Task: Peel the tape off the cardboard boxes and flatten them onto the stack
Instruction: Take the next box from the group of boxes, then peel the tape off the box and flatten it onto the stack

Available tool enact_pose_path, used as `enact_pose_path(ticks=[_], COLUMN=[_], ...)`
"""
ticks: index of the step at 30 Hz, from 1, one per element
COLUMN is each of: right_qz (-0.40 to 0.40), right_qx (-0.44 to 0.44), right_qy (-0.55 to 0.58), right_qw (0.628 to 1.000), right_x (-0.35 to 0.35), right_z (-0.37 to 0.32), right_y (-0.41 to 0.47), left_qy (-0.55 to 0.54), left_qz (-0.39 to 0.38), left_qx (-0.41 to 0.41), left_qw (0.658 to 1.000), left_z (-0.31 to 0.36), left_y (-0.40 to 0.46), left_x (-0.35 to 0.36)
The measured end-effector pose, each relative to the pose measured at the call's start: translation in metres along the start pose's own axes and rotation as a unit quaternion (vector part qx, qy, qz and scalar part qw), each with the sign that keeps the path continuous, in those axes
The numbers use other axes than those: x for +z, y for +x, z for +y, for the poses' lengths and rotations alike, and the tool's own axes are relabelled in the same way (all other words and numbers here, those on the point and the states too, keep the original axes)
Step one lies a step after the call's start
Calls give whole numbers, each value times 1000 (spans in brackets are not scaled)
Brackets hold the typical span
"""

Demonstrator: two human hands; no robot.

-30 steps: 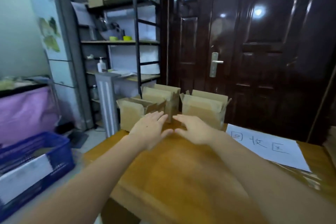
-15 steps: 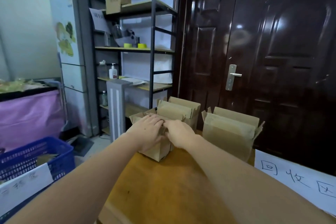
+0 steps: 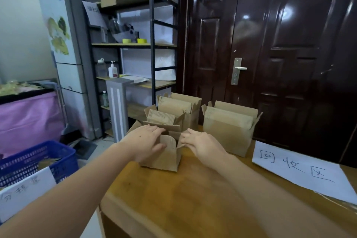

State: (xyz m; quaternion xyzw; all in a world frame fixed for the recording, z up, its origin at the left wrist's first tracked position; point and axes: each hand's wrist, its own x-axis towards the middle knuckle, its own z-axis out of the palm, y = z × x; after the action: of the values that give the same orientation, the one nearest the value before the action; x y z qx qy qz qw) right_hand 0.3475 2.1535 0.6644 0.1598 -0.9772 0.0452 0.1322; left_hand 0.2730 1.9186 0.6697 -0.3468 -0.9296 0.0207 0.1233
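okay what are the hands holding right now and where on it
Both grip the nearest cardboard box: left hand on its near left top flap, right hand at its right top edge.

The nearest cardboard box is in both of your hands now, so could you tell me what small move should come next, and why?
Probably draw the nearest box closer across the table. The left hand grips its front flap and the right hand pinches its right corner, but no tape shows from here, and two other boxes crowd behind.

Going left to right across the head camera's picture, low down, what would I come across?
Blue basket → left hand → nearest cardboard box → right hand → right-side cardboard box → white paper sign.
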Motion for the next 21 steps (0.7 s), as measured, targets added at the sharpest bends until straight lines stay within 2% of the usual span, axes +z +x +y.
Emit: enact_pose_path(ticks=[4,9,14,21], right_qz=[51,99,125,98], right_qx=[2,55,133,271], right_qy=[52,123,103,62], right_qw=[997,986,978,956], right_x=[-20,-42,-68,-101], right_z=[23,60,100,133], right_y=[-70,-170,-259,-346], left_qy=[-20,-148,-258,-341], left_qz=[29,69,59,65], left_qx=[25,41,77,119], left_qw=[999,986,961,930], left_z=[32,98,183,297], left_y=[-12,-8,8,24], left_x=[-6,-13,-12,-3])
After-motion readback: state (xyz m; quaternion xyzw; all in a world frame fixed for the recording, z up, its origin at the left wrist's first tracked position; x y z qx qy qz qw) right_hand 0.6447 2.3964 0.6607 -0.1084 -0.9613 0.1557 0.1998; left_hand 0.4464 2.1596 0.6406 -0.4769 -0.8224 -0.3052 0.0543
